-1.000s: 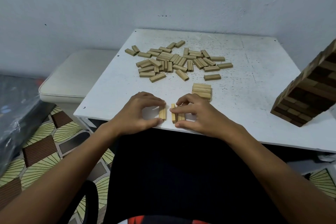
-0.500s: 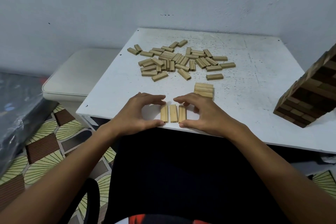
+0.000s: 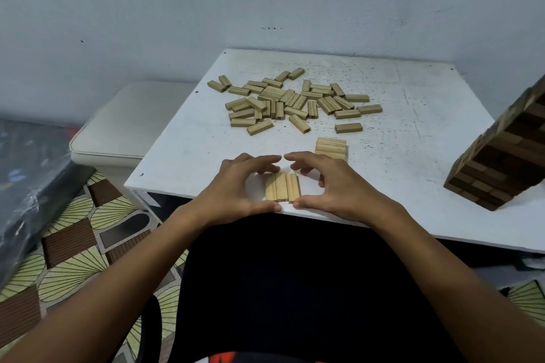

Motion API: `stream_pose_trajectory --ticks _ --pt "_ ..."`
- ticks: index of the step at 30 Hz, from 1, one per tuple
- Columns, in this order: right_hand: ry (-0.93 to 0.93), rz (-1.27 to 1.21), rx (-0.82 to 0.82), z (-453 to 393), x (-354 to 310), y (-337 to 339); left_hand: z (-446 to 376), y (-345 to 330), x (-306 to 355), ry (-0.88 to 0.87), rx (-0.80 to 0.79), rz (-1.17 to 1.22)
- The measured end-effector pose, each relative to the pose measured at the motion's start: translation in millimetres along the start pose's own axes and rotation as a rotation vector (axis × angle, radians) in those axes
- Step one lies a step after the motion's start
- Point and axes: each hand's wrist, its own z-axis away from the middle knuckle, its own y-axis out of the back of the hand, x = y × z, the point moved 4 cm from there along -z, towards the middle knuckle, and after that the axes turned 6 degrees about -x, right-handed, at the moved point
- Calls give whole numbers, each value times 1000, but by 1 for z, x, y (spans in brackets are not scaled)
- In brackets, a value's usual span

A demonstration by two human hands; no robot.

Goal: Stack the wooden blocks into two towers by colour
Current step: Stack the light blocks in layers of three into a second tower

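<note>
My left hand (image 3: pixel 236 186) and right hand (image 3: pixel 330 186) cup a row (image 3: pixel 282 191) of three pale blocks lying side by side at the near edge of the desk (image 3: pixel 413 132). Both hands are curved, not gripping: fingertips arch over the far ends, thumbs sit at the near ends, squaring the row. Whether the fingertips actually touch the wood, I cannot tell.

Just beyond my right hand sits the low pale stack (image 3: pixel 331 148), only a few layers high. The loose pile (image 3: pixel 292 103) of pale blocks lies further back, mid-desk. At the right edge stands the dark tower (image 3: pixel 501 156), tall and only partly in view; it seems to lean, though the wide lens may cause that.

Risks, as I judge them: the row sits right at the desk's near edge, so a push from my fingers toward me could tip a block off onto my lap. If I lift all three at once with uneven pressure, the middle one may slip out. Setting them crooked on the stack would make every later layer worse. A careless elbow toward the right could bring the tower down.

Some pile blocks carry small dark numbers on their ends; one looks like 50, the rest are too small to read. No brand shows.
</note>
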Motion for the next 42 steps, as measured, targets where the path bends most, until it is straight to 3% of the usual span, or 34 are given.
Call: stream_pose_trajectory --ticks 22,33,42 --pt "-20 -25 23 1 2 -1 -12 2 5 -33 48 66" --pt "-54 -42 203 2 18 60 -80 15 44 -219 43 101" --pt "-132 -38 225 -8 45 83 -124 7 46 -186 15 68"
